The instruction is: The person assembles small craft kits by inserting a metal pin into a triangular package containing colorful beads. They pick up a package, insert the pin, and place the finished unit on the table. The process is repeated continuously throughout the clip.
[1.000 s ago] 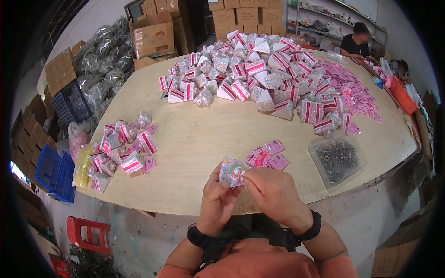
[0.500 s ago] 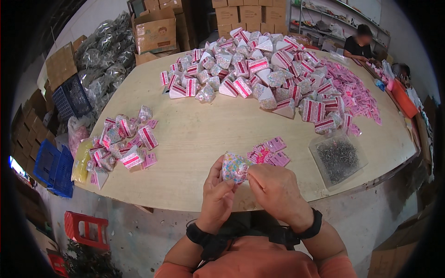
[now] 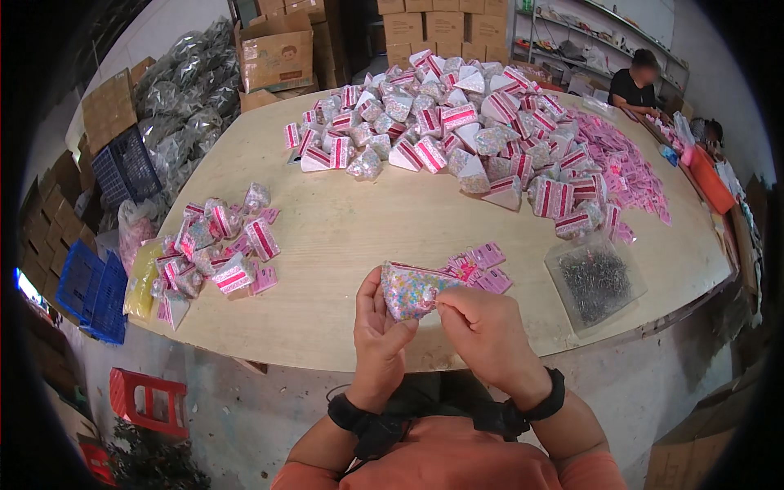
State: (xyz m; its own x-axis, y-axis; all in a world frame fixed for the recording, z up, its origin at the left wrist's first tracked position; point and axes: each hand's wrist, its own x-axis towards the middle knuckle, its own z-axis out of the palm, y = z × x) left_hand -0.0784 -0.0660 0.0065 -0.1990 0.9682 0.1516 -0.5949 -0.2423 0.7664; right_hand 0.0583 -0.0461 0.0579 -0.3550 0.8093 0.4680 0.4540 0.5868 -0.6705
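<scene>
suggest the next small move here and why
I'd probably steady the speckled wedge more firmly with the left hand, which holds its left side, since the right hand pinches near its right end; what it pinches is too small to tell.

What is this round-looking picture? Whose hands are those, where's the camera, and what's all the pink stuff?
There's no robot here, just a person with two bare hands. The camera is worn on the head, looking down, and its very wide lens makes straight edges look bent.

The left hand holds a speckled wedge, shaped like a cake slice. The right hand has its fingers curled in at the wedge's right side; anything pinched there is too small to tell.

On the table you can see a big heap of wedges at the back, a smaller pile of wedges on the left, pink cards just beyond the hands, and a clear tray of little metal pieces.
</scene>
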